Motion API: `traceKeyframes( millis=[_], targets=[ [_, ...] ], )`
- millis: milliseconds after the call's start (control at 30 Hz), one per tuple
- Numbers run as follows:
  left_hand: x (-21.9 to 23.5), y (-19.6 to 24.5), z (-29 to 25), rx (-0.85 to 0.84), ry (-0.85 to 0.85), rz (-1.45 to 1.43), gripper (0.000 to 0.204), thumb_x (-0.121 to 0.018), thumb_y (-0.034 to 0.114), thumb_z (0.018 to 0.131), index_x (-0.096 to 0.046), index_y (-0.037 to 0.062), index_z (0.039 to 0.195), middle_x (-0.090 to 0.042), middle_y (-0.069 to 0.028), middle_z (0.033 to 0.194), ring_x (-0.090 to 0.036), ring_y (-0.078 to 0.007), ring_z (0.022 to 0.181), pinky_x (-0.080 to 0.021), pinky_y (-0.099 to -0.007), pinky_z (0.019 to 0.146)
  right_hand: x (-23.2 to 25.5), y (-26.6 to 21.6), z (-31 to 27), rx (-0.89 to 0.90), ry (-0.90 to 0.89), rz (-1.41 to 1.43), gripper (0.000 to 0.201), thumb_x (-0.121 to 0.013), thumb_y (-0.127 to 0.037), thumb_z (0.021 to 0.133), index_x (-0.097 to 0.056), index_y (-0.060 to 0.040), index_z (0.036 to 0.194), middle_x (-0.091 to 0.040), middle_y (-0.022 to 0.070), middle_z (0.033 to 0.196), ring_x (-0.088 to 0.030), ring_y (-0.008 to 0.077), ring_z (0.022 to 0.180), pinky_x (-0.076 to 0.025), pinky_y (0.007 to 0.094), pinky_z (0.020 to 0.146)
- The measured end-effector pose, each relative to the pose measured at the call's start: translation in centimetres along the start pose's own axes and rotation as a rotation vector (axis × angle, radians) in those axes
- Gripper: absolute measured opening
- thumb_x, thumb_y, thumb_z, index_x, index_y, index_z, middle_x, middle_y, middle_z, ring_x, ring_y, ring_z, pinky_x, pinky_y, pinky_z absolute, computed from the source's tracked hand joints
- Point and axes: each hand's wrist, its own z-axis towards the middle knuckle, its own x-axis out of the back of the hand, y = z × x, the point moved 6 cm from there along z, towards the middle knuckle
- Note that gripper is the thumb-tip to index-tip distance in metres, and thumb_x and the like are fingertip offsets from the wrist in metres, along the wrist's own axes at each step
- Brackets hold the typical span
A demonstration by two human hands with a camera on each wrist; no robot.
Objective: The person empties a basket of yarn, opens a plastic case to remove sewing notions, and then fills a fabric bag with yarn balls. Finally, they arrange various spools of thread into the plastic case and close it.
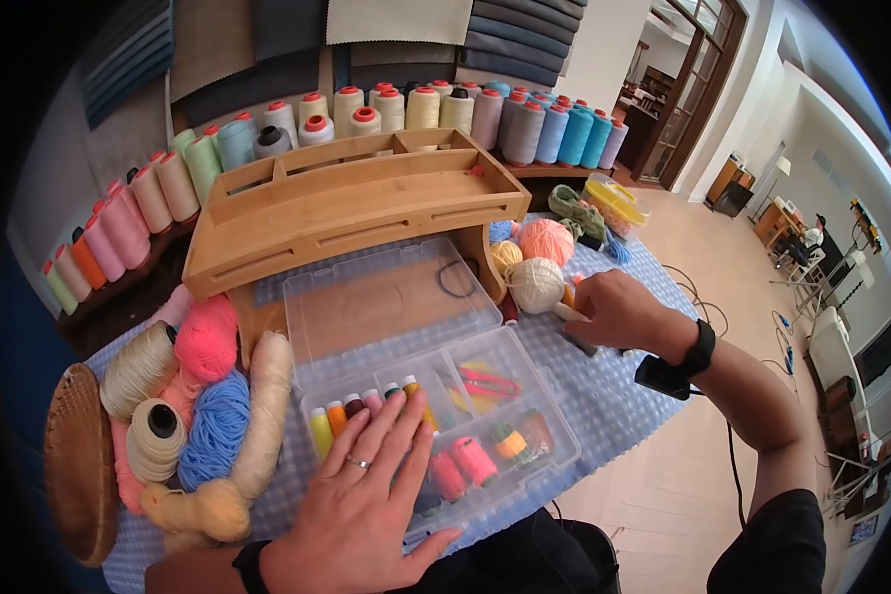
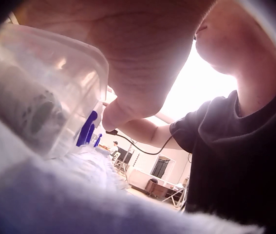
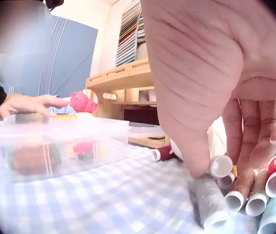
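Note:
My left hand [image 1: 366, 495] rests with straight, spread fingers over the front left of a clear plastic compartment box [image 1: 525, 475]. Its fingertips overlap a row of small thread spools [image 1: 337, 418] in the box. Pink spools [image 1: 473, 461] and a pink-and-yellow item [image 1: 487, 382] lie in other compartments. The box's transparent lid [image 1: 396, 307] is folded back. To the right of the box, my right hand [image 1: 629, 315] pinches a small white thread spool [image 3: 220, 166] between thumb and fingers. Beneath it on the cloth lie a grey spool [image 3: 211, 204] and brown, red and pale blue spools [image 3: 273, 214].
A wooden shelf rack [image 1: 356, 218] stands behind the box. Yarn balls [image 1: 537, 285] sit at its right, and skeins [image 1: 218, 426] with a wicker basket [image 1: 79, 465] at the left. Large thread cones [image 1: 421, 107] line the back. A checked cloth [image 1: 624, 396] covers the table.

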Motion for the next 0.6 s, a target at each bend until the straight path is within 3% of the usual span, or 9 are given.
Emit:
traceKeyframes(
  millis=[200, 267, 333, 400, 433, 467, 567, 600],
  targets=[
    [-0.8, -0.1, 0.0, -0.054, -0.005, -0.043, 0.089, -0.072, 0.051, 0.085, -0.048, -0.0140, 0.140, -0.043, -0.0328, 0.151, -0.043, -0.0437, 0.141, -0.027, -0.0515, 0.121, 1.0, 0.1, 0.0, -0.058, -0.046, 0.032, 0.031, -0.077, -0.031, 0.080, -0.073, -0.0005, 0.080, -0.071, 0.0195, 0.080, -0.069, 0.0366, 0.080, -0.054, 0.0444, 0.071],
    [-0.5, -0.1, 0.1, -0.077, -0.022, -0.017, 0.090, -0.071, 0.051, 0.084, -0.047, -0.0140, 0.141, -0.043, -0.0335, 0.150, -0.044, -0.0441, 0.140, -0.029, -0.0518, 0.120, 2.0, 0.7, 0.2, -0.186, -0.016, 0.044, 0.033, -0.076, -0.032, 0.080, -0.072, 0.0006, 0.078, -0.072, 0.0203, 0.081, -0.070, 0.0364, 0.080, -0.055, 0.0441, 0.071],
    [-0.3, 0.0, 0.2, -0.077, -0.020, -0.019, 0.089, -0.071, 0.051, 0.084, -0.047, -0.0139, 0.141, -0.043, -0.0338, 0.150, -0.044, -0.0443, 0.140, -0.029, -0.0518, 0.120, 1.4, 2.4, 1.0, -0.158, 0.012, 0.040, 0.037, -0.078, -0.034, 0.080, -0.072, 0.0024, 0.083, -0.073, 0.0199, 0.085, -0.071, 0.0354, 0.078, -0.056, 0.0420, 0.072],
    [-0.5, 0.0, 0.1, -0.076, -0.033, -0.033, 0.089, -0.071, 0.051, 0.084, -0.047, -0.0138, 0.141, -0.043, -0.0340, 0.150, -0.044, -0.0446, 0.140, -0.029, -0.0518, 0.119, 0.6, 2.7, 1.6, -0.015, 0.045, 0.159, 0.044, -0.083, -0.036, 0.077, -0.072, 0.0042, 0.090, -0.074, 0.0186, 0.087, -0.071, 0.0339, 0.074, -0.057, 0.0404, 0.071],
    [-0.5, 0.0, 0.1, -0.076, -0.024, -0.035, 0.089, -0.071, 0.050, 0.084, -0.047, -0.0135, 0.141, -0.042, -0.0340, 0.150, -0.044, -0.0448, 0.140, -0.029, -0.0518, 0.119, 0.4, 2.6, 1.7, -0.027, -0.089, 0.175, 0.056, -0.087, -0.033, 0.075, -0.068, 0.0066, 0.109, -0.075, 0.0170, 0.089, -0.073, 0.0289, 0.074, -0.057, 0.0366, 0.072],
    [-0.5, -0.1, 0.0, -0.074, -0.013, -0.037, 0.089, -0.071, 0.050, 0.084, -0.047, -0.0133, 0.141, -0.042, -0.0340, 0.150, -0.044, -0.0449, 0.140, -0.029, -0.0518, 0.119, 0.9, 2.4, 1.9, -0.025, -0.093, 0.179, 0.056, -0.087, -0.033, 0.075, -0.068, 0.0066, 0.109, -0.075, 0.0170, 0.089, -0.073, 0.0289, 0.074, -0.057, 0.0366, 0.072],
    [-0.5, -0.1, 0.1, -0.066, -0.023, -0.041, 0.089, -0.072, 0.050, 0.084, -0.047, -0.0133, 0.141, -0.042, -0.0339, 0.150, -0.044, -0.0452, 0.140, -0.029, -0.0519, 0.119, 0.8, 2.5, 2.6, -0.024, -0.320, 0.258, 0.084, -0.089, -0.024, 0.074, -0.049, 0.0098, 0.139, -0.075, 0.0157, 0.090, -0.073, 0.0219, 0.081, -0.057, 0.0314, 0.074],
    [-0.5, -0.1, 0.1, -0.067, -0.026, -0.036, 0.089, -0.072, 0.050, 0.084, -0.047, -0.0133, 0.141, -0.042, -0.0339, 0.150, -0.044, -0.0452, 0.140, -0.029, -0.0519, 0.119, 0.8, 2.9, 3.0, -0.023, -0.317, 0.262, 0.084, -0.089, -0.024, 0.074, -0.049, 0.0098, 0.139, -0.075, 0.0157, 0.090, -0.073, 0.0219, 0.081, -0.057, 0.0314, 0.074]
  ],
)
